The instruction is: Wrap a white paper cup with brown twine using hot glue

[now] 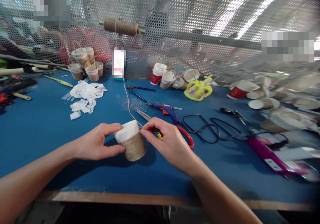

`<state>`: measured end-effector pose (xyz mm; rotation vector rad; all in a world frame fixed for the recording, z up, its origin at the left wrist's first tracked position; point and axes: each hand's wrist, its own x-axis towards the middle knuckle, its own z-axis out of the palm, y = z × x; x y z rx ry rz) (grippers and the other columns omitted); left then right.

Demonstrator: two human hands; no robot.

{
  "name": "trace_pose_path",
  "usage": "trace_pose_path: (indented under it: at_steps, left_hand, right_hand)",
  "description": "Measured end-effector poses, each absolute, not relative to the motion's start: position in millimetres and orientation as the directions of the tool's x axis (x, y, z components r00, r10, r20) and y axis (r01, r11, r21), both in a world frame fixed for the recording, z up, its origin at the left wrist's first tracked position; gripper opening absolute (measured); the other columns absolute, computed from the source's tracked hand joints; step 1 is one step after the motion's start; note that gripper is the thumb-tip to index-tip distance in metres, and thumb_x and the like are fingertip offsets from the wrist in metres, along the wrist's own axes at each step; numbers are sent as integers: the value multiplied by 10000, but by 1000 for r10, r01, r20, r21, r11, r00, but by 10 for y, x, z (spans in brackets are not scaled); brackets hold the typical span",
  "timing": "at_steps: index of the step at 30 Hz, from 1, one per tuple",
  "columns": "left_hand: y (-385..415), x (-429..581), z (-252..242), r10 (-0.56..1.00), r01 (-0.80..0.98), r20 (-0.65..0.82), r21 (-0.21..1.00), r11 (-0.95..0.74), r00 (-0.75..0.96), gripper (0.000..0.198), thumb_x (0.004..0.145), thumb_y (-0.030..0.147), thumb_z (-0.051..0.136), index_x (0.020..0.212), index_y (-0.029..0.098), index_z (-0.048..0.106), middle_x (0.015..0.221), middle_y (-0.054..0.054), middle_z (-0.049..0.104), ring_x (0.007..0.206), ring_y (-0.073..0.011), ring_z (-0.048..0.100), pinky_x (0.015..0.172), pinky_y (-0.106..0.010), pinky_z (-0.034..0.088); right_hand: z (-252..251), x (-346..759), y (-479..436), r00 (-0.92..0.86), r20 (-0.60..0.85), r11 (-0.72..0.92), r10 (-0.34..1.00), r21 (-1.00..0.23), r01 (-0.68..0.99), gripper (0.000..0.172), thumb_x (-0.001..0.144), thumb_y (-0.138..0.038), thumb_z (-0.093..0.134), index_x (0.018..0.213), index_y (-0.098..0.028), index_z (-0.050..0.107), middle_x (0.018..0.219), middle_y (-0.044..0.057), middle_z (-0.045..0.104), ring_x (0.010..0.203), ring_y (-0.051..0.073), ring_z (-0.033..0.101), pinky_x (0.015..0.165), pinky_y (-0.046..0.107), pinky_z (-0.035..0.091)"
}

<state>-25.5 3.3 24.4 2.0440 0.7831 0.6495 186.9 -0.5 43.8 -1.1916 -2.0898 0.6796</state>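
Note:
A white paper cup (133, 145), its lower part wound with brown twine and its rim end bare, is tilted between my hands above the blue table. My left hand (96, 142) grips the cup's left side, thumb on the twine and fingers by the white part. With thumb and forefinger pinched at the cup's right side, my right hand (166, 140) holds the twine (128, 101). That strand runs up to a twine roll (121, 27) mounted on the perforated metal screen. Scissors with red handles (188, 138) lie partly hidden behind my right hand.
A blue glue gun (166, 111) and black cable lie beyond my right hand, near pliers (141, 88). White strips (87, 90) and small twine-covered baskets (83, 62) are at the back left. More cups (158, 73), a yellow woven piece (198, 90) and a purple box (272, 154) stand rightward.

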Motion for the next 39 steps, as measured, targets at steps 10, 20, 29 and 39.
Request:
trace_pose_path:
  at_steps: [10, 20, 29, 39]
  left_hand:
    - [43, -282, 226, 696, 238, 229, 829, -506, 681, 112, 750, 155, 557, 861, 141, 568, 861, -21, 596, 772, -131, 538, 736, -217, 442]
    - [26, -255, 255, 679, 201, 239, 842, -501, 694, 166, 728, 148, 548, 892, 122, 557, 865, -34, 580, 771, -137, 538, 723, -222, 448]
    - [17, -232, 292, 769, 313, 154, 850, -423, 620, 194, 718, 169, 558, 904, 139, 512, 846, -14, 576, 790, -142, 531, 742, -256, 440]
    - [29, -188, 314, 794, 356, 4, 892, -278, 608, 203, 720, 289, 601, 852, 139, 565, 801, -1, 583, 739, -141, 520, 679, -248, 429]
  right_hand:
    - [360, 1890, 12, -384, 152, 337, 911, -812, 477, 144, 827, -296, 469, 746, -181, 498, 715, 0, 538, 652, 106, 512, 614, 247, 439]
    - [416, 1873, 6, -438, 10, 176, 899, -923, 341, 164, 815, -320, 476, 745, -174, 452, 697, -16, 479, 624, 85, 453, 575, 216, 401]
    - [368, 1832, 59, -420, 3, 164, 908, -923, 349, 173, 824, -318, 444, 721, -179, 425, 639, -33, 430, 580, 85, 401, 539, 223, 353]
    - [248, 1802, 22, -393, 90, 289, 915, -824, 487, 144, 831, -314, 449, 778, -181, 467, 708, -7, 513, 624, 98, 457, 564, 223, 386]
